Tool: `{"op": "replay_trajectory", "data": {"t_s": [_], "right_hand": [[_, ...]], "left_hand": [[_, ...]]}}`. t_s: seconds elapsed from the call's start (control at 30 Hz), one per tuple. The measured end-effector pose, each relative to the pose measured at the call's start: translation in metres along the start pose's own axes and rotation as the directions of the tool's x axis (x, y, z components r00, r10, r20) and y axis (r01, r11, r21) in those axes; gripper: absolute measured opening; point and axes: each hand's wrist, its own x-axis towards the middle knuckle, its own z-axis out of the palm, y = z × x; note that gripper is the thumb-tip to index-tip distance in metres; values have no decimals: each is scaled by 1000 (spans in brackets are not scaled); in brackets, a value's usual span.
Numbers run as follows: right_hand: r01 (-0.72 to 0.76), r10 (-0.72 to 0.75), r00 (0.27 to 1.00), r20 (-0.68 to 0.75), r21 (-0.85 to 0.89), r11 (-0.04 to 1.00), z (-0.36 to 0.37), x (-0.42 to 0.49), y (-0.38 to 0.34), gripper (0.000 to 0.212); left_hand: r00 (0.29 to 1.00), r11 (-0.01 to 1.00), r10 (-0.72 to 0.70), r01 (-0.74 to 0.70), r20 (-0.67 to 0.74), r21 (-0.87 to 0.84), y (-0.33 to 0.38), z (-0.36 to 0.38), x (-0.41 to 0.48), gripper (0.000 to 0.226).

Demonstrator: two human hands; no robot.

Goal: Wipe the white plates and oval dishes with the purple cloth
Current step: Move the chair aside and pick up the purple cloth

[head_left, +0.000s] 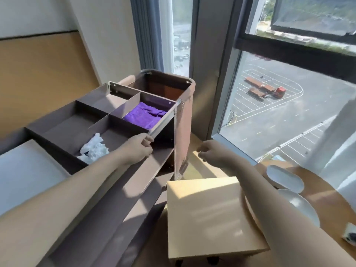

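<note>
While the purple cloth [146, 115] lies in the cart [184, 120], the left hand [137, 149] grips the rail [165, 120], the right hand [212, 153] loose-fingered and empty. One plate [300, 207] and an oval dish [285, 177] wait on the desk [331, 199], seemingly unwiped.

Purple cloth [146, 116]: rumpled, lying in the cart's [184, 122] far right compartment. White oval dish [285, 178] and white plate [300, 207]: upright, just beside each other on wooden table [331, 199].

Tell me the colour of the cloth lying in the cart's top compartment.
Plain purple: the cloth in the cart compartment, best seen in the head view.
</note>
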Motion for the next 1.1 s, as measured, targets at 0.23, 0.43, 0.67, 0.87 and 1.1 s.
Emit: {"op": "replay_trajectory", "data": {"t_s": [0.23,0.43,0.67,0.87,1.1], "right_hand": [[202,-203,974,98,16,979,21,77,-45,29],[265,-268,958,101,37,963,36,123,-70,32],[306,-305,952,-14,37,951,22,185,-94,29],[253,-252,967,-28,31,967,9,241,-111,38],[178,-178,984,16,-158,971,32,297,-114,33]], "left_hand": [[978,990,-140,142,-156,-2,-26,-32,4,23],[971,988,-157,155,-182,-23,-31,-39,28,22],[967,994,-105,95,-231,-52,-36,-63,100,20],[976,998,-59,61,-210,4,-43,-93,174,21],[997,959,-60,71,-48,276,-67,-87,236,44]]}}
